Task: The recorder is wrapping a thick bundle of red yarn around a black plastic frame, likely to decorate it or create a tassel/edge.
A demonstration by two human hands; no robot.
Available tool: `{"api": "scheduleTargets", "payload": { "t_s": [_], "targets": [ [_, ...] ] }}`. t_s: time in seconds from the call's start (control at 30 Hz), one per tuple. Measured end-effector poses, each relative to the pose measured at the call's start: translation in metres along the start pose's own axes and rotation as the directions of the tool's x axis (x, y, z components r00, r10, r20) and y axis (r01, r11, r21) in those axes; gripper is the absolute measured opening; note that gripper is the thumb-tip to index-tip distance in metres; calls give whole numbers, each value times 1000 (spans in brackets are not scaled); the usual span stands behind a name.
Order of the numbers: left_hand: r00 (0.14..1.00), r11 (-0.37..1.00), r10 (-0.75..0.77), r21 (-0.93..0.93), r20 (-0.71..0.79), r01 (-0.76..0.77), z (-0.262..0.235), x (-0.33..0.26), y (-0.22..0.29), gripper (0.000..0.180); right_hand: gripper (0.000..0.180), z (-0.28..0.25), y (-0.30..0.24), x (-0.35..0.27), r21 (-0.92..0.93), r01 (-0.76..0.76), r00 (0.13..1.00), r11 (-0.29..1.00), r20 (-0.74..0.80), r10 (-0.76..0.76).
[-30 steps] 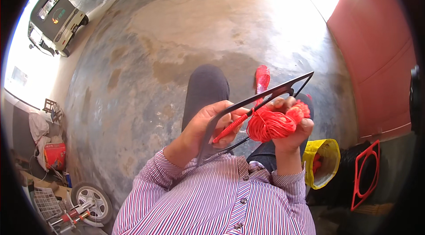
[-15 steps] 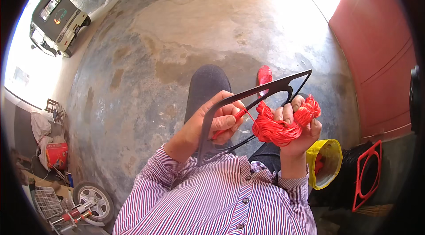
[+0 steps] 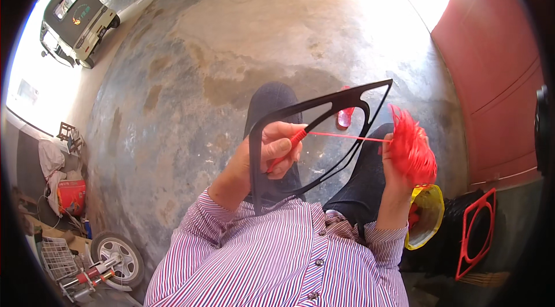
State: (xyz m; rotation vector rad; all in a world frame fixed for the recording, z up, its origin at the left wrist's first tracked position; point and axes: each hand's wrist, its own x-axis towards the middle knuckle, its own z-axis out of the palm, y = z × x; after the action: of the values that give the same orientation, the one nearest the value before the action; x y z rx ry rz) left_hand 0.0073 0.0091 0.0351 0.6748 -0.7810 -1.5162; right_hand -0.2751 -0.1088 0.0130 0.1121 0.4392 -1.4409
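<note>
My left hand [image 3: 280, 148] is closed around the inner bar of a flat black frame [image 3: 255, 171], roughly triangular with cut-out openings. Tight turns of red cord [image 3: 298, 137] cover part of that bar at my fingertips. From there a single taut strand runs right to my right hand [image 3: 394, 169]. A thick bundle of red cord [image 3: 414, 151] is gripped in that hand, its loops blurred by motion and hiding most of the fingers. The frame is tilted above my knees, its pointed end up and to the right.
A shiny red packet [image 3: 345, 117] lies on the concrete floor ahead. At my right stand a yellow bag [image 3: 426, 220] with red material inside and a red frame [image 3: 475, 235]. A wheel [image 3: 117, 261] and a red bag [image 3: 71, 197] are at left; a three-wheeled vehicle [image 3: 78, 21] stands farther off.
My right hand has moved right with the cord bundle, drawing the strand out long and straight. My left hand and the black frame have shifted slightly left.
</note>
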Motion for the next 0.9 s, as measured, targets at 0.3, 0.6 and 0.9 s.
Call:
{"api": "scheduleTargets", "payload": {
  "t_s": [0.3,0.6,0.9],
  "targets": [
    [996,998,-63,22,-61,65,-1,3,-1,35,48,-23,-7,5,-205,-329,691,922,613,383],
    [996,997,-71,13,-60,72,12,5,-4,38,43,-5,23,-30,-333,-171,908,927,313,280],
    [983,978,-183,-101,-4,182,33,11,-9,66,57,38,44,-62,-794,96,738,600,462,492]
  ]
}}
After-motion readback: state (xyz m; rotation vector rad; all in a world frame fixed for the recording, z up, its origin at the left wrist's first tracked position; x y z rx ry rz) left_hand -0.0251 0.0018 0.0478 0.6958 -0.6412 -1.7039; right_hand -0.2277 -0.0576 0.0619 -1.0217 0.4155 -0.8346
